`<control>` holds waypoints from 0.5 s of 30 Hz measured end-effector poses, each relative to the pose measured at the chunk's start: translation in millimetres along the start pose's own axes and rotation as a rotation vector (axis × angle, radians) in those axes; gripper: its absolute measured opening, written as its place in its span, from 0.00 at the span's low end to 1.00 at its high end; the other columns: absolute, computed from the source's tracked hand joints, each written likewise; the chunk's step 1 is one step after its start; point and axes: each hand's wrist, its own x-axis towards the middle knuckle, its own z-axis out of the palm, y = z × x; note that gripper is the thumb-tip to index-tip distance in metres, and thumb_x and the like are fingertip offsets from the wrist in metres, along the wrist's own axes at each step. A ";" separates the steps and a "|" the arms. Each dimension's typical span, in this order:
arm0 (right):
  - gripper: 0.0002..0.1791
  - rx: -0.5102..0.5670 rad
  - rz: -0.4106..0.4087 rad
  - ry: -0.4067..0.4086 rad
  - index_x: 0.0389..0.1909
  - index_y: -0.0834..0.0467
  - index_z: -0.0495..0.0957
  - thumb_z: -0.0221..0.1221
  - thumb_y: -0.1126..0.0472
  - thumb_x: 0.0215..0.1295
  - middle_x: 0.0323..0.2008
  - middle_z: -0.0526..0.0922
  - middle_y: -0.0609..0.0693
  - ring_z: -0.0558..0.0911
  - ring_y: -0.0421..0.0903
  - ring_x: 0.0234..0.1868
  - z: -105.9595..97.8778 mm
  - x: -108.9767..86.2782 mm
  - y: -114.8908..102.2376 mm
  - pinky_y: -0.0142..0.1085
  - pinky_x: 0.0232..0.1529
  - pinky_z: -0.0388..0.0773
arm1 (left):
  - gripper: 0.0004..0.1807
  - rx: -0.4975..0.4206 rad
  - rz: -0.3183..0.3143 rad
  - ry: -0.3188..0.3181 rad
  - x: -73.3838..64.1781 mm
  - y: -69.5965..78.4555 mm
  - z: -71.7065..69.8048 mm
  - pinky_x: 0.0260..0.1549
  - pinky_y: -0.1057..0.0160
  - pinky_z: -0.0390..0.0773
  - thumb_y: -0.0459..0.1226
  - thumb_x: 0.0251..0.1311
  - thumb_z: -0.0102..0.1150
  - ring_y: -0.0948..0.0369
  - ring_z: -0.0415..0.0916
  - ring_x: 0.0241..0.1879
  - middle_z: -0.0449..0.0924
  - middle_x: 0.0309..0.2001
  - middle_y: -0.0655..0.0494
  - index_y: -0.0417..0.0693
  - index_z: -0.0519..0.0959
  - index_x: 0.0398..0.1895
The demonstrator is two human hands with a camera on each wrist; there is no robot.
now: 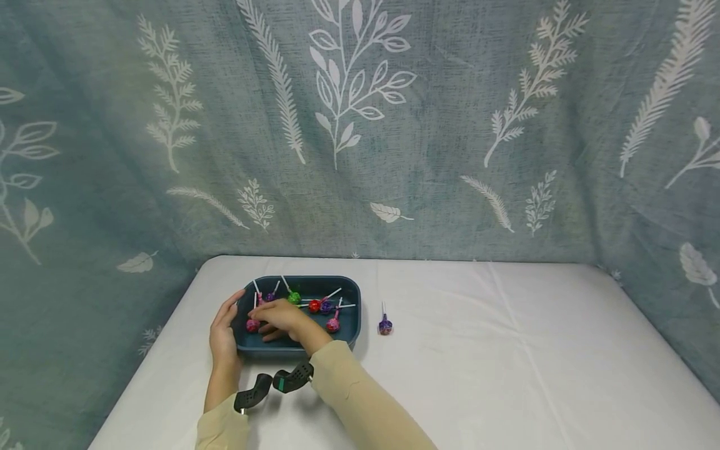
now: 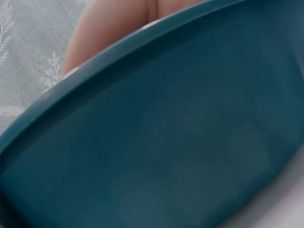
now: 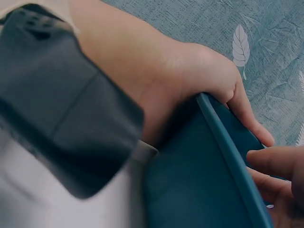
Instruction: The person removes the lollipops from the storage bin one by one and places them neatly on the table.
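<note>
A dark blue tray (image 1: 351, 340) holds several wrapped lollipops. My left hand (image 1: 224, 331) lies against its left wall, fingers along the outside up to the back left corner; the right wrist view shows this palm at the near corner. Over the tray's left half reaches my right hand (image 1: 287, 317), fingers spread apart, with the fingertips beside a pink lollipop (image 1: 253, 325). Farther right in the tray lie a green lollipop (image 1: 294, 298), a red lollipop (image 1: 314, 306), a purple lollipop (image 1: 326, 307) and another pink lollipop (image 1: 332, 325). The left wrist view is filled mostly by the tray's outer wall (image 2: 152, 128).
A single purple lollipop (image 1: 385, 327) lies on the white tablecloth (image 1: 478, 362) to the right of the tray. Behind the table hangs a blue-green curtain (image 1: 439, 187) with white leaf prints. Black wrist cameras (image 1: 294, 377) sit close together before the tray.
</note>
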 end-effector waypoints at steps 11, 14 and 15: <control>0.15 0.050 0.036 0.014 0.51 0.64 0.81 0.54 0.63 0.70 0.41 0.82 0.50 0.81 0.50 0.41 2.8 0.8 1.5 0.43 0.40 0.82 | 0.24 0.011 0.004 0.005 -1.7 0.7 1.5 0.69 0.56 0.46 0.40 0.75 0.30 0.59 0.51 0.71 0.60 0.71 0.55 0.48 0.69 0.67; 0.14 0.131 0.061 0.033 0.48 0.65 0.83 0.54 0.63 0.69 0.39 0.82 0.51 0.81 0.50 0.40 2.4 1.4 2.0 0.43 0.40 0.82 | 0.24 0.011 0.002 0.010 -1.8 0.8 1.1 0.69 0.57 0.46 0.40 0.75 0.30 0.59 0.51 0.71 0.60 0.71 0.55 0.48 0.69 0.67; 0.13 0.151 0.068 0.039 0.47 0.65 0.83 0.55 0.63 0.69 0.38 0.82 0.51 0.81 0.50 0.39 2.2 1.1 1.8 0.43 0.40 0.82 | 0.24 0.010 0.001 0.010 -1.8 0.8 0.7 0.69 0.57 0.45 0.40 0.75 0.30 0.59 0.51 0.71 0.60 0.71 0.55 0.48 0.69 0.67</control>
